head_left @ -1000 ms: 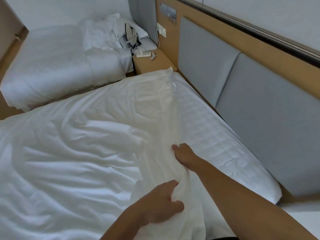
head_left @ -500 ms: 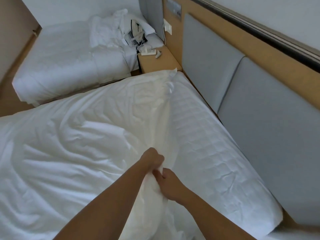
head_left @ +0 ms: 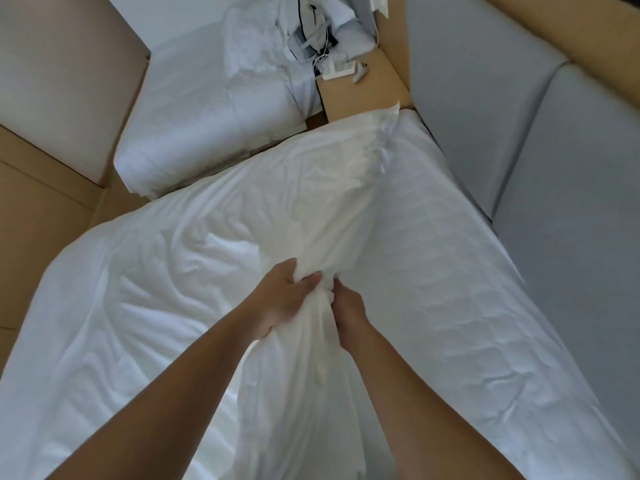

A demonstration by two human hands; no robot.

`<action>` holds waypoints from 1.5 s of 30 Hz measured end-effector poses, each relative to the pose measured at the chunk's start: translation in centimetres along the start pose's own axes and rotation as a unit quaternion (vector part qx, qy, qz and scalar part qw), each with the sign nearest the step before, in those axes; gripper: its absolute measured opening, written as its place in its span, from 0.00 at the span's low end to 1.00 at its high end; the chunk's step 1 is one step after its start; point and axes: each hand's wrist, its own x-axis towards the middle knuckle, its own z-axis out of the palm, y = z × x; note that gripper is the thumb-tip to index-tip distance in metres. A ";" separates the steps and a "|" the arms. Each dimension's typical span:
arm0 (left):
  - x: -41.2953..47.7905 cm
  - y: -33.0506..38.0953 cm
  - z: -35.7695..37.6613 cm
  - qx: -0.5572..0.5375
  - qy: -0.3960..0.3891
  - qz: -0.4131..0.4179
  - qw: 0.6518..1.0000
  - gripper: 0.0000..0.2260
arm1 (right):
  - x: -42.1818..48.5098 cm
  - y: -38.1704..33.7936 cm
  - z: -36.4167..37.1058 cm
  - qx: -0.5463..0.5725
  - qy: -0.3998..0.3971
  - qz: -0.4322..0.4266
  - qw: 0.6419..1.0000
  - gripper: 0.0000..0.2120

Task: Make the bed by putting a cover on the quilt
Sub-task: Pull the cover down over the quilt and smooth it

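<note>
From your head camera, both of your hands meet in the middle of the picture, on a raised fold of the cover (head_left: 173, 306). Your left hand (head_left: 282, 299) wraps the gathered cloth from the left, fingers curled under it and the thumb laid across the top. Your right hand (head_left: 348, 304) clutches the same bunch from the right, its fingertips buried in the fabric, and it touches your left hand. Both grips are tight on the cover.

The cover is white, smooth and heavily creased. It spreads over the left part of the bed. From your hands a ridge of it climbs to a far corner that pokes up just beside the nightstand (head_left: 363, 95). Below your hands more of it hangs in folds between your forearms, down to the bottom edge of the picture.

The quilt (head_left: 450, 289) lies flat to the right of that ridge, white with stitched squares, running along the grey headboard (head_left: 485, 98). The cover's fold overlaps its left edge.

On the nightstand sit a small white box (head_left: 341, 69) and a little pale object (head_left: 362, 71) beside it. Beyond is a second bed (head_left: 207, 109), made up in white, with a heap of clothes (head_left: 304, 36) at its head. Tan floor (head_left: 34, 220) shows on the left.
</note>
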 end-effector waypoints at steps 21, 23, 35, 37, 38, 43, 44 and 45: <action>-1.1 4.9 -3.2 -0.054 0.128 -0.069 0.988 0.07 | -1.6 8.6 -1.0 -0.259 -0.084 -0.035 0.961 0.19; -1.3 5.4 -3.5 -0.027 0.124 -0.057 0.990 0.07 | -3.0 9.2 -0.1 -0.267 -0.131 -0.047 0.954 0.12; -3.4 4.3 -6.8 0.022 0.146 -0.059 0.987 0.08 | -1.0 9.3 -5.6 -0.427 0.122 -0.101 0.890 0.25; -3.4 4.1 -6.6 0.004 0.152 -0.060 0.987 0.09 | -1.0 8.1 -4.5 -0.418 0.096 -0.130 0.894 0.25; -3.3 4.1 -6.8 -0.005 0.154 -0.060 0.986 0.09 | -1.2 7.6 -3.8 -0.393 0.077 -0.143 0.905 0.25; -3.0 4.2 -8.0 -0.058 0.134 -0.056 0.988 0.08 | -1.8 10.4 -3.2 -0.442 0.045 -0.163 0.881 0.28; -3.1 4.1 -7.9 -0.053 0.127 -0.053 0.989 0.08 | -1.5 10.7 -3.4 -0.473 0.067 -0.137 0.868 0.29; -3.2 3.8 -7.6 -0.039 0.124 -0.048 0.990 0.08 | -1.2 10.2 -3.4 -0.503 0.094 -0.113 0.852 0.29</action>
